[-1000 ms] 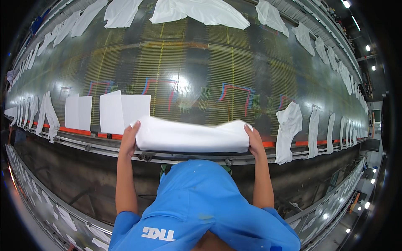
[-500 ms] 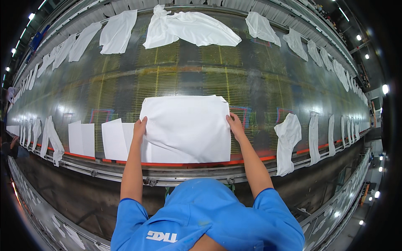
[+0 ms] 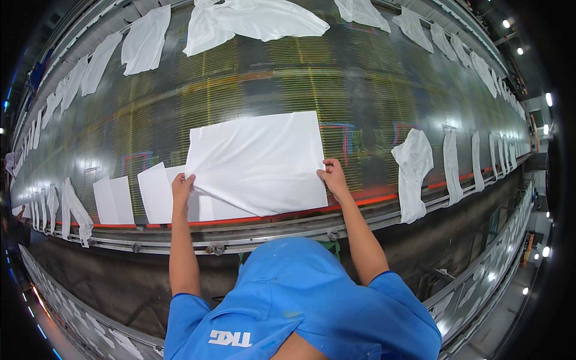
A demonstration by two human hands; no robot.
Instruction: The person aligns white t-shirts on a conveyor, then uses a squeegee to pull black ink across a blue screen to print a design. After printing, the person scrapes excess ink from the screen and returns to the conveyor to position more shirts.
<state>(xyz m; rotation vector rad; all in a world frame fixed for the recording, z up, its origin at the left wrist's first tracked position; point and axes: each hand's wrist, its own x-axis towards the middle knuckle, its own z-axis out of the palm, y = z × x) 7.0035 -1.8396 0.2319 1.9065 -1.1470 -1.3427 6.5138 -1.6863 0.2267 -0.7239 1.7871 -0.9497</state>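
Observation:
A white fabric panel (image 3: 255, 159), roughly rectangular, lies over the long dark table (image 3: 360, 84) in front of me. Its left edge is pinched between the thumb and fingers of my left hand (image 3: 182, 186). My right hand (image 3: 333, 178) grips the opposite edge, a little farther from the table's near rim. Creases fan out across the cloth from my left hand. Under its lower left part, another white piece (image 3: 203, 207) shows partly. Left of my left hand are a folded-looking white piece (image 3: 155, 195) and a pair of overlapping white panels (image 3: 114, 201).
Crumpled white cloths (image 3: 413, 174) hang over the near edge to the right, and more white cloths (image 3: 258, 21) line the far edge. A metal rail (image 3: 240, 239) runs along the table's near side. Yellow lines and coloured marks (image 3: 347, 135) cover the tabletop.
The fabric panel has turned slightly, its right side now higher than its left, and a diagonal crease has deepened. The whole view has tilted and shifted.

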